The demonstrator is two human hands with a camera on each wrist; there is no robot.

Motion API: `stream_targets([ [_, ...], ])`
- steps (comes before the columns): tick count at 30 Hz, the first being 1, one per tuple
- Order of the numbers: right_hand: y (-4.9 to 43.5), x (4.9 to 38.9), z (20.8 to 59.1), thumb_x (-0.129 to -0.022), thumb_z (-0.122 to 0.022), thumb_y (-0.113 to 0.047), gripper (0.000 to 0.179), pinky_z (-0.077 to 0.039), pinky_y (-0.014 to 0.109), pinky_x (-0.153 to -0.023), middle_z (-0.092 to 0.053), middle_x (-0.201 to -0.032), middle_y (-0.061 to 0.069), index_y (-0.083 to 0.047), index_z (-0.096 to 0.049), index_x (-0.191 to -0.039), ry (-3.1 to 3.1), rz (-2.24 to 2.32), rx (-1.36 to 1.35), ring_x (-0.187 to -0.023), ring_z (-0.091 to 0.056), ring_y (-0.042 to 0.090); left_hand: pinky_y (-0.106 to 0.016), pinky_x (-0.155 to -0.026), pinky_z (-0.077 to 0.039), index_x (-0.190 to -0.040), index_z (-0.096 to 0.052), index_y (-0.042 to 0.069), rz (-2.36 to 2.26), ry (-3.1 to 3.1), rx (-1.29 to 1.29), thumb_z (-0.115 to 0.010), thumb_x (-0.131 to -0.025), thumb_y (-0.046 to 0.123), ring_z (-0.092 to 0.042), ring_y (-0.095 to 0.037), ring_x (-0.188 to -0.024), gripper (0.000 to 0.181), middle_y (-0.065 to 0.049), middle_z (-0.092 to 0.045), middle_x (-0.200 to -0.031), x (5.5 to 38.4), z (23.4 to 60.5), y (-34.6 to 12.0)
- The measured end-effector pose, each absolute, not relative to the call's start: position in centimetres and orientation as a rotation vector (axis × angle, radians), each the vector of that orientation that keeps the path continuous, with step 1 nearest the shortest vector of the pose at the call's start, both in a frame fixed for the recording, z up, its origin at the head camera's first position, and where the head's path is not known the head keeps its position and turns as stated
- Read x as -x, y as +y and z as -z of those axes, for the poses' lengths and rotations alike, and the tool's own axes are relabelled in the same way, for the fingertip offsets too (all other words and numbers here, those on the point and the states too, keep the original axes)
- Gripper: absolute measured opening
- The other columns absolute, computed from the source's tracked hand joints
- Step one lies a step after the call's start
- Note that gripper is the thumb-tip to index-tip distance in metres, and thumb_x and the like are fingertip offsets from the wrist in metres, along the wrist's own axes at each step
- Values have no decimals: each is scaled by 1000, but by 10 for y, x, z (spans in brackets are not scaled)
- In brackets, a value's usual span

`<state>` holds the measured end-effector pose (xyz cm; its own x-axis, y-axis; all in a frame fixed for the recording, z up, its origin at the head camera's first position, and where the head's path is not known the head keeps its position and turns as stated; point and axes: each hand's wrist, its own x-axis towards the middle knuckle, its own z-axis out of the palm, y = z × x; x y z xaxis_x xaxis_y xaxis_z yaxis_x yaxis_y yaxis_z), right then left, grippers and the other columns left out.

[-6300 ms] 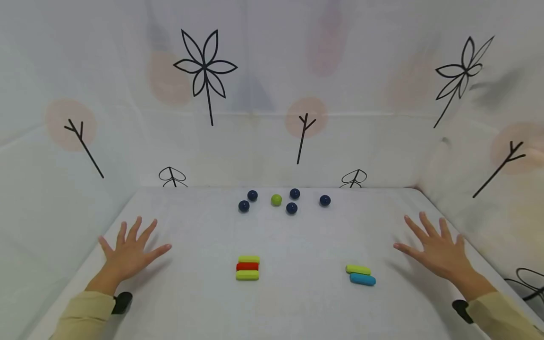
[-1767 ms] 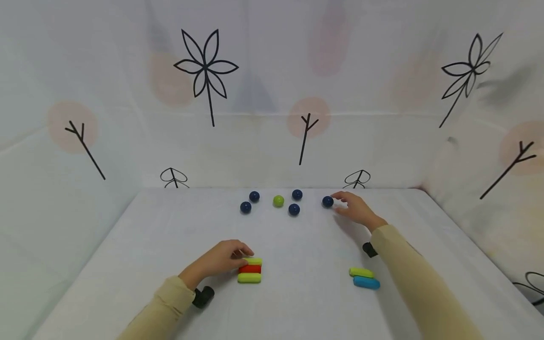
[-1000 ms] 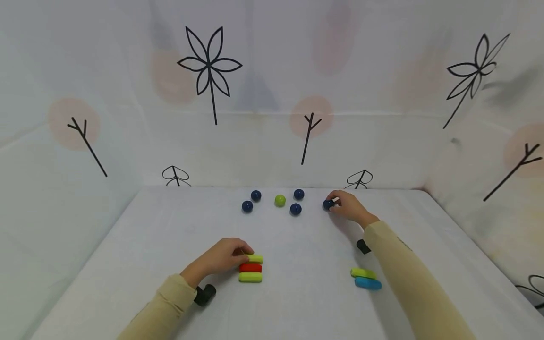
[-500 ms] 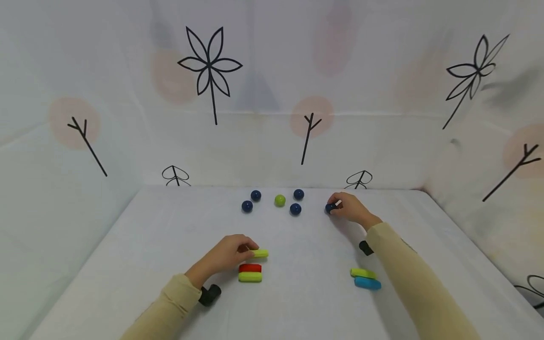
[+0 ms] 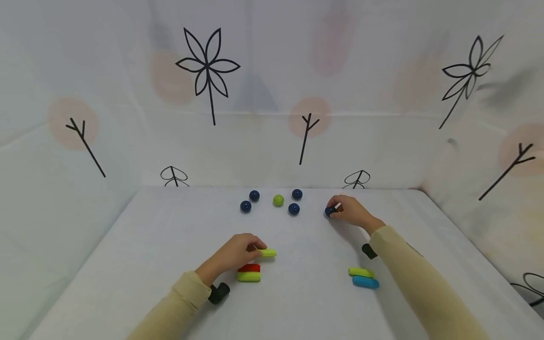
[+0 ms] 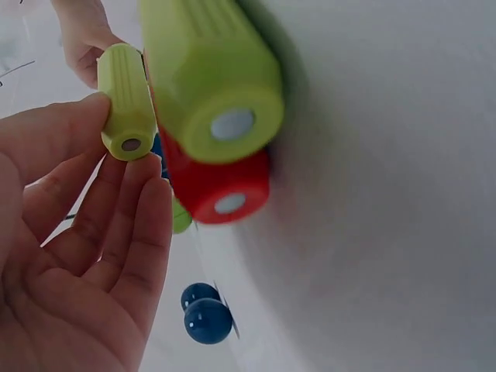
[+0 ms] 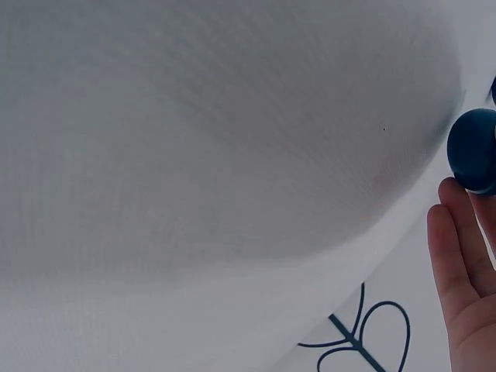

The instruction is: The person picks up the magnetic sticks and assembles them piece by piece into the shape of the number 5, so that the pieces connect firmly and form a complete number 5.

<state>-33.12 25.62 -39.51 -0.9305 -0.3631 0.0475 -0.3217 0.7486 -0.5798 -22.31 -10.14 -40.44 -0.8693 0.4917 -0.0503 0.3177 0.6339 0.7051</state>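
Note:
In the head view my left hand (image 5: 238, 251) pinches a yellow-green magnetic rod (image 5: 268, 253) between thumb and fingertips, above the table. The left wrist view shows a metal disc in the near end of this rod (image 6: 129, 108). Just below the hand lie a red magnetic rod (image 5: 249, 268) and another yellow-green rod (image 5: 249, 277), side by side. At the far right of the ball group, my right hand (image 5: 353, 211) pinches a dark blue ball (image 5: 329, 211). Only part of that ball (image 7: 471, 151) shows at the edge of the right wrist view.
Several more dark blue balls (image 5: 293, 208) and one green ball (image 5: 278, 200) stand near the back of the white table (image 5: 306, 302). At front right a yellow-green rod (image 5: 361, 272) and a blue rod (image 5: 366, 282) lie together. A white patterned cloth (image 5: 255, 151) rises behind.
My left hand has taken the upper yellow-green rod from the red one and moved it right and slightly away. The right hand has gripped the rightmost blue ball and drawn it a little nearer.

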Motion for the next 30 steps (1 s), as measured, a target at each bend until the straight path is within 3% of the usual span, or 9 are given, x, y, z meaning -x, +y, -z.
stream_targets([
  [14,256,327,397,-87,-70,4,22,-52,42,-81,-64,-109,18,3,-64,-108,2871,903,577,-93,-61,29,-27,-74,-50,-108,-72,5,-1062,2593,-749,-68,-94,6,-57,-12,-84,14,1,-66,-98,222,406,-76],
  [30,257,324,396,-87,-70,4,22,-52,41,-80,-64,-108,16,1,-64,-108,2864,864,621,-93,-61,27,-26,-79,-50,-102,-73,4,-1006,2601,-766,-70,-92,5,-59,-10,-84,10,0,-68,-92,219,408,-49],
])
